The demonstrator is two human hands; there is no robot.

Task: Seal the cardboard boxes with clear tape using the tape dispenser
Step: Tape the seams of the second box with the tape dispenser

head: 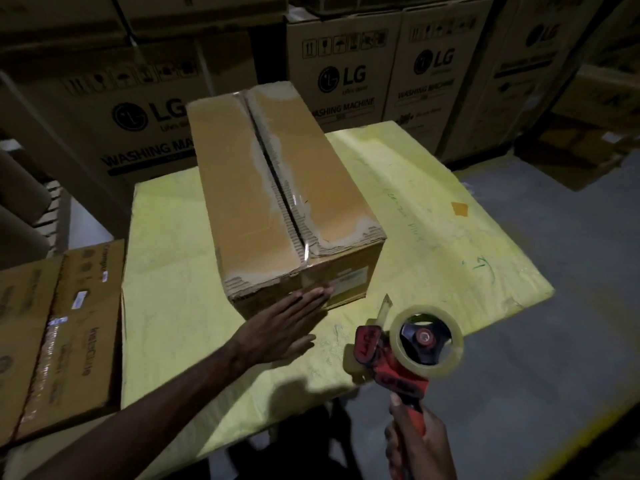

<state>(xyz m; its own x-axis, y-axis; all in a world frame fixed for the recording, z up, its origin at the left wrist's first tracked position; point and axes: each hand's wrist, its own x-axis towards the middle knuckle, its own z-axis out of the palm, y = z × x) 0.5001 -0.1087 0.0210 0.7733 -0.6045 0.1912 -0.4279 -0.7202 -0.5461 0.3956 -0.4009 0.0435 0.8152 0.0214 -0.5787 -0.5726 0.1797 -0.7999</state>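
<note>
A long brown cardboard box (pixel 242 188) lies on a yellow-covered table (pixel 433 202), its top flaps meeting at a centre seam with clear tape running along it and down the near end. My left hand (pixel 291 323) presses flat, fingers straight, against the box's near end face where the tape comes down. My right hand (pixel 419 441) grips the handle of a red tape dispenser (pixel 391 355) carrying a roll of clear tape (pixel 427 341). The dispenser is held off the box, to its lower right, with a short tape tail sticking up.
Large printed washing machine cartons (pixel 346 71) stand stacked behind the table. Another taped cardboard box (pixel 59 327) sits at the left beside the table. Grey floor (pixel 554 358) lies to the right. A small brown tape scrap (pixel 460 208) is stuck on the yellow cover.
</note>
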